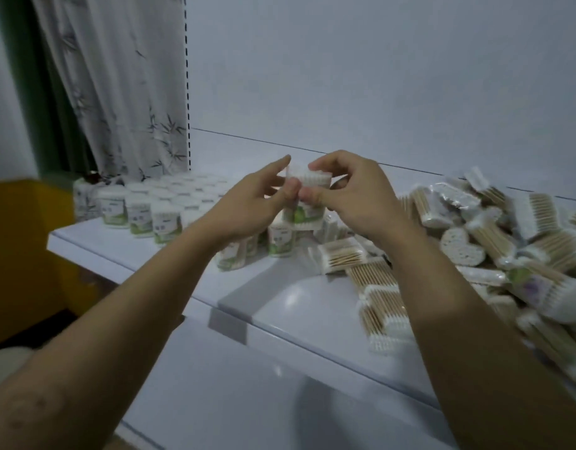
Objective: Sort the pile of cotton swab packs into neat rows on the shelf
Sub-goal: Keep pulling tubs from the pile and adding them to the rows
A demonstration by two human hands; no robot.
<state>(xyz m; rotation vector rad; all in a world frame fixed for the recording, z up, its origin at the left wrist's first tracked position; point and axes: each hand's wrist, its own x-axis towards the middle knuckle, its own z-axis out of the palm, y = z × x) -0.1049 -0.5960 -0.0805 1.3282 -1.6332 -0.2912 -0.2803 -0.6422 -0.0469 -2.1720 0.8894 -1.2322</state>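
pack (307,180) up in air between my two hands, above shelf (280,306), with rows (150,206) to left and pile (491,228) to right. left hand (257,203) pinches its left edge, index stuck out straight. right hand (354,196) pinches right side, fingers curled. my guess: light, film wrap slippery and crinkly, sticks inside stiff. best gripped across flat faces at mid-length, not by soft cotton ends.
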